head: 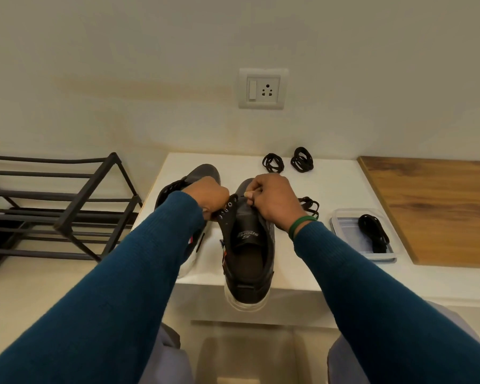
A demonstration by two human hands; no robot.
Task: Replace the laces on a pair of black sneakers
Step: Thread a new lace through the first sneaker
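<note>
The single head camera looked forward and down, close over the white table [330, 275] (wall [150, 65] behind).

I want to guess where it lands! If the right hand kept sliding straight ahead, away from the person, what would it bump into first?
Probably the coiled black lace lying on the white table just beyond the right hand. A second coil sits beside it. Depth is hard to judge; the hand might pass above them and reach the wall.

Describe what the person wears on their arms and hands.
Both arms are covered by long, close-fitting teal-blue knit sleeves that end at the wrists. The left hand and right hand are bare, with no gloves or visible rings. A green band circles the right wrist.
</note>
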